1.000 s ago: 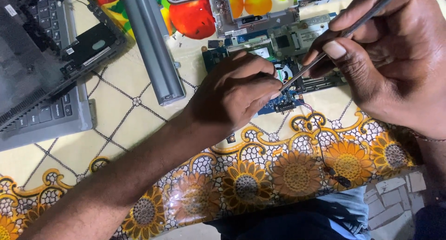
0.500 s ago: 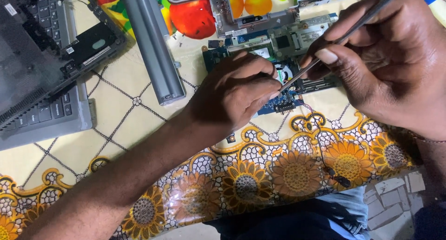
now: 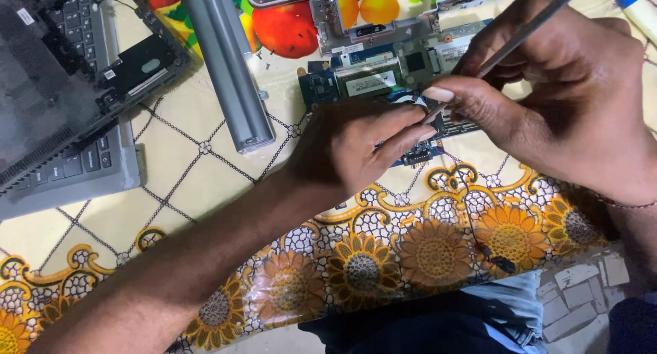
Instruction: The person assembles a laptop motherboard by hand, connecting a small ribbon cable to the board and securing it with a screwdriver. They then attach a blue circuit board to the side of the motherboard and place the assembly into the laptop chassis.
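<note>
The circuit board (image 3: 356, 80), blue and green, lay on the flowery tablecloth (image 3: 383, 258) near the far edge of the table, partly hidden under both hands. The left hand (image 3: 356, 148) rested flat on the board's near side, fingers closed together, pinning it down. The right hand (image 3: 547, 100) pinched a thin metal tool (image 3: 527, 29), and the tip went down to the board right beside the left fingertips. If the tip slid off, it could scratch the small parts or poke a finger, because the hands sat so close together. If the left hand let go, the board could shift. A thin black wire (image 3: 472, 217) trailed from the board toward the near table edge and could snag. Farther left lay a grey bar (image 3: 229, 73) and an opened laptop (image 3: 61, 107), with its tray showing a black part inside.
</note>
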